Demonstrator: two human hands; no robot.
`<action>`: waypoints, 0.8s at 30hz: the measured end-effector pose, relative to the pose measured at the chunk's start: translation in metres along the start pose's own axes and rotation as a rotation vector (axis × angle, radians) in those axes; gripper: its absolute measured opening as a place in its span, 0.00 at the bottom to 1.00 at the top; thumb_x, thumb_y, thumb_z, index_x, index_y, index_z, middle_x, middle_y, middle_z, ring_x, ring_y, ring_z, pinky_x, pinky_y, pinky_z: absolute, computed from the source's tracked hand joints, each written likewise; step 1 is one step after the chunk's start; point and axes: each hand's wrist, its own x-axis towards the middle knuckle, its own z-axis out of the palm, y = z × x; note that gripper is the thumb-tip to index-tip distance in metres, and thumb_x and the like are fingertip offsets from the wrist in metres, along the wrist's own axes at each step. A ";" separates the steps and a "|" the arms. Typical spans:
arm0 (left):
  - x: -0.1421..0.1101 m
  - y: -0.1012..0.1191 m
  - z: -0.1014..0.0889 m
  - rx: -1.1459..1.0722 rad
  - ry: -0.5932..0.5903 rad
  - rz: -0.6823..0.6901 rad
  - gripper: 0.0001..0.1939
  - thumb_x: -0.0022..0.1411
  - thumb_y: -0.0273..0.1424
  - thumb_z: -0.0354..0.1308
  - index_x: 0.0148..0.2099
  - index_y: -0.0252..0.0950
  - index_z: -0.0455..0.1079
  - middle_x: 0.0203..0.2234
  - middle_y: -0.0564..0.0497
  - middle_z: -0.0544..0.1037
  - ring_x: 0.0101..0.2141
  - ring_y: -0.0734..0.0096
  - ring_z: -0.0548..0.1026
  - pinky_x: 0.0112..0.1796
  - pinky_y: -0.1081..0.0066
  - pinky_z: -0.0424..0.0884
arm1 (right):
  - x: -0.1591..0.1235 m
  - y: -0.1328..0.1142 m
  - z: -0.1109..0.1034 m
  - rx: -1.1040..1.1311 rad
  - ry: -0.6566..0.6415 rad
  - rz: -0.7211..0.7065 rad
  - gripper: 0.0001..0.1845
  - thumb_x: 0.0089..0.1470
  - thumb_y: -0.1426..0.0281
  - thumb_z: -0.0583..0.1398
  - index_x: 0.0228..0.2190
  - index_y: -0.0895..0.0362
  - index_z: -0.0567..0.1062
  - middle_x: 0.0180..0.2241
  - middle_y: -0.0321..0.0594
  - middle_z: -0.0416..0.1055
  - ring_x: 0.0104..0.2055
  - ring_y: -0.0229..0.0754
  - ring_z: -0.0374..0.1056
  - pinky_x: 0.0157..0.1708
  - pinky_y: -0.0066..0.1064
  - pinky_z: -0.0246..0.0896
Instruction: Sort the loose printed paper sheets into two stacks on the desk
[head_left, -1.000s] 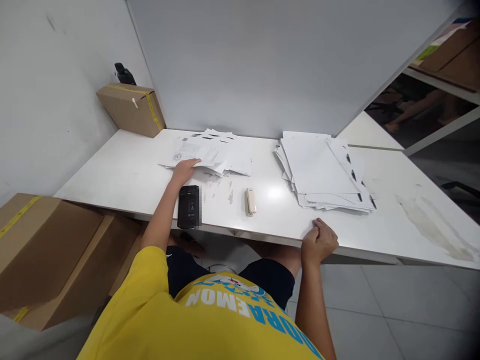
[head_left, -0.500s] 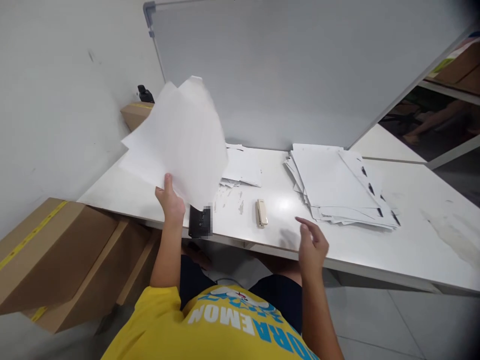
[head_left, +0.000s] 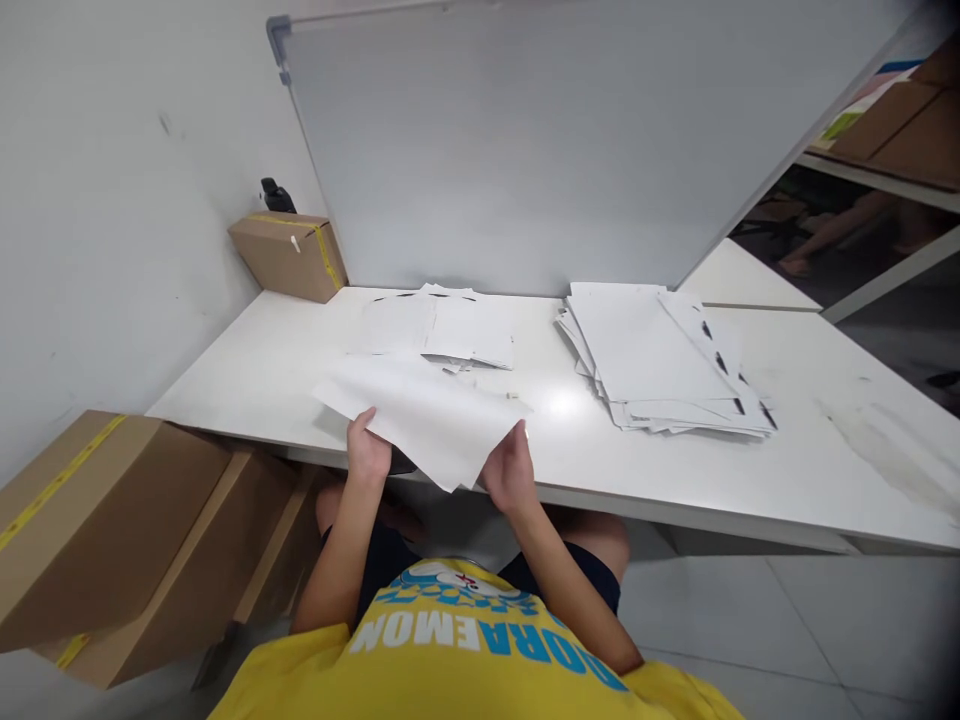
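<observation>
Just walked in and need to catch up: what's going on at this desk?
A person in a yellow shirt holds a few white sheets with both hands, left hand and right hand, just above the near edge of the white table. Behind them lies a small spread of papers, and to the right a bigger stack. A cardboard box sits in the far left corner.

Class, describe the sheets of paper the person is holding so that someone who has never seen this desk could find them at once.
Start at the white desk under the whiteboard. At its near edge, the left hand and right hand grip the held sheets. Unlike the two piles lying flat farther back, these are lifted off the desk.
</observation>
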 end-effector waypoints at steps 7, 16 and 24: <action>-0.022 -0.007 -0.006 0.065 -0.209 0.000 0.18 0.44 0.29 0.66 0.41 0.40 0.76 0.35 0.50 0.83 0.46 0.54 0.81 0.51 0.59 0.76 | -0.011 -0.035 -0.028 -0.209 0.173 -0.250 0.27 0.47 0.55 0.69 0.48 0.51 0.77 0.44 0.42 0.79 0.51 0.50 0.72 0.57 0.46 0.63; -0.004 0.022 -0.024 0.562 -0.602 -0.109 0.29 0.46 0.32 0.74 0.53 0.40 0.76 0.40 0.44 0.82 0.40 0.58 0.81 0.40 0.68 0.78 | -0.034 -0.119 -0.135 -0.577 0.316 -0.499 0.15 0.43 0.61 0.70 0.35 0.53 0.81 0.35 0.40 0.80 0.41 0.47 0.72 0.47 0.43 0.66; -0.002 -0.027 0.034 0.430 -0.562 0.201 0.28 0.46 0.37 0.76 0.49 0.39 0.72 0.41 0.44 0.80 0.45 0.59 0.79 0.45 0.68 0.75 | -0.015 -0.119 -0.144 -0.616 0.420 -0.618 0.15 0.44 0.60 0.67 0.33 0.55 0.75 0.31 0.37 0.74 0.36 0.42 0.69 0.41 0.36 0.64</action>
